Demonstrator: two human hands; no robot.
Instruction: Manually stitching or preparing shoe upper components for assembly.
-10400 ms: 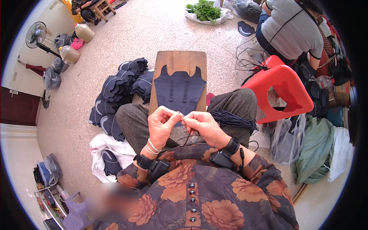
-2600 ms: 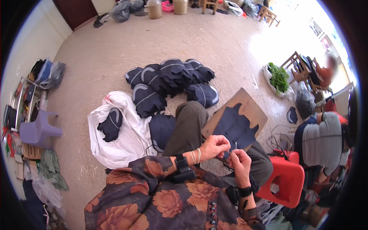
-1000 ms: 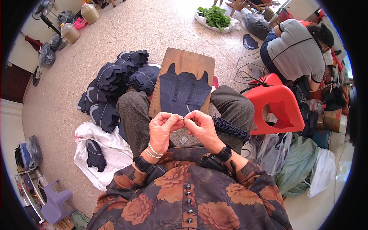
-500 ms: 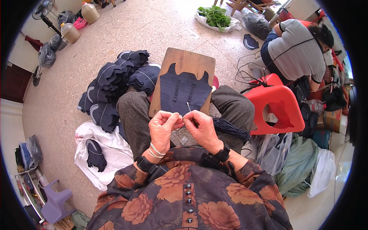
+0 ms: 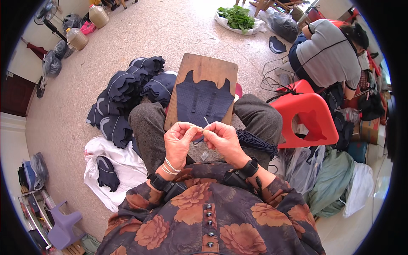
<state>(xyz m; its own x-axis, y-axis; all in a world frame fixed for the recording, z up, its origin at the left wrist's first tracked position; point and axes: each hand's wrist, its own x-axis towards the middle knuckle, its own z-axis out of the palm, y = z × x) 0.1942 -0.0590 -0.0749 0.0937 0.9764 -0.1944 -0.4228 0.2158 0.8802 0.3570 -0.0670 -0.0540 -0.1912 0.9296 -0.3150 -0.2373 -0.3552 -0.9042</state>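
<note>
My left hand (image 5: 178,142) and my right hand (image 5: 224,142) meet fingertip to fingertip over my lap, both closed in a pinch. From the right fingers a thin metal needle-like tool (image 5: 206,121) sticks up. Whatever the left fingers pinch is too small to make out. Just beyond my hands, a dark navy shoe-upper-like fabric piece (image 5: 204,97) with two prongs and two slotted rows lies flat on a wooden board (image 5: 212,63) across my knees. A bundle of dark cord (image 5: 257,142) rests on my right thigh.
Stacked dark cut pieces (image 5: 121,97) lie left of my legs, near a white sack (image 5: 131,174) with one piece on it. On the right stand a red stool (image 5: 312,121) and a bent-over person (image 5: 327,55). Leafy greens (image 5: 236,18) sit on a far bag.
My hands stay together, with slight finger movement. The metal tool's visible tip has dipped slightly lower and left. The fabric piece lies as before.
</note>
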